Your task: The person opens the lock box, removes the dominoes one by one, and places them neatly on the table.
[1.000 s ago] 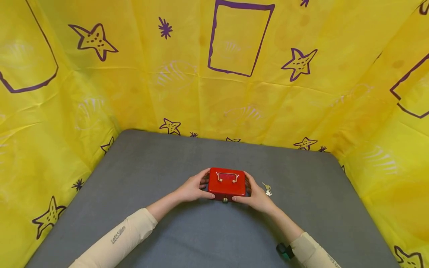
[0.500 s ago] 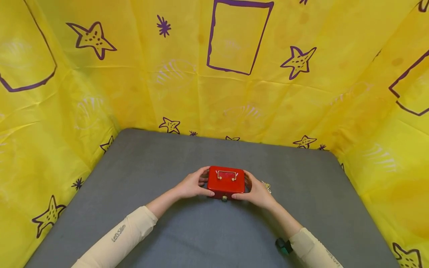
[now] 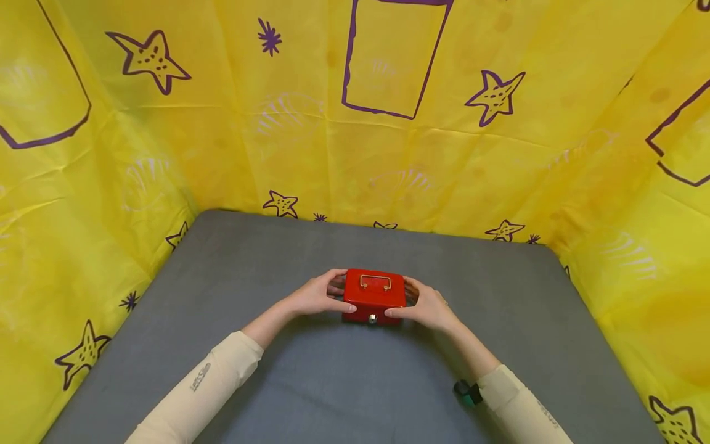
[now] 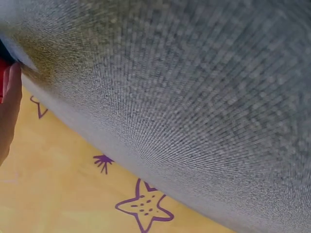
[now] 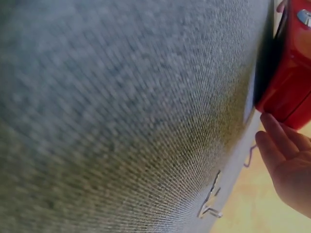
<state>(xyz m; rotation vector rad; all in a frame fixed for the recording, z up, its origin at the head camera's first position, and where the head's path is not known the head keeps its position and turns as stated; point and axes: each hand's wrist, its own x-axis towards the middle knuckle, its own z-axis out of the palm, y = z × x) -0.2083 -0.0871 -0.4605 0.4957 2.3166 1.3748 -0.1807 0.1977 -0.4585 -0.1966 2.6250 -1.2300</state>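
In the head view, a small red cash box (image 3: 374,295) with a folded metal carry handle on its lid and a round silver lock (image 3: 372,319) on its front is between my hands. My left hand (image 3: 317,296) grips its left end, thumb on the front face. At the right end my right hand (image 3: 429,305) holds it the same way. The right wrist view shows the box's dark underside, with fingers (image 5: 277,141) against its end. Only a sliver of the box and the edge of my left hand (image 4: 10,111) appear in the left wrist view.
Keys (image 5: 210,203) lie on the grey table (image 3: 266,259), beyond my right hand; in the head view that hand almost covers them. Yellow cloth walls (image 3: 310,148) with purple drawings enclose the table at the back and both sides. A dark band (image 3: 468,393) is on the right forearm.
Both hands keep their grip while the box tips so that more of its front face and lock shows. The keys, visible earlier beside my right hand, are now nearly hidden behind it.
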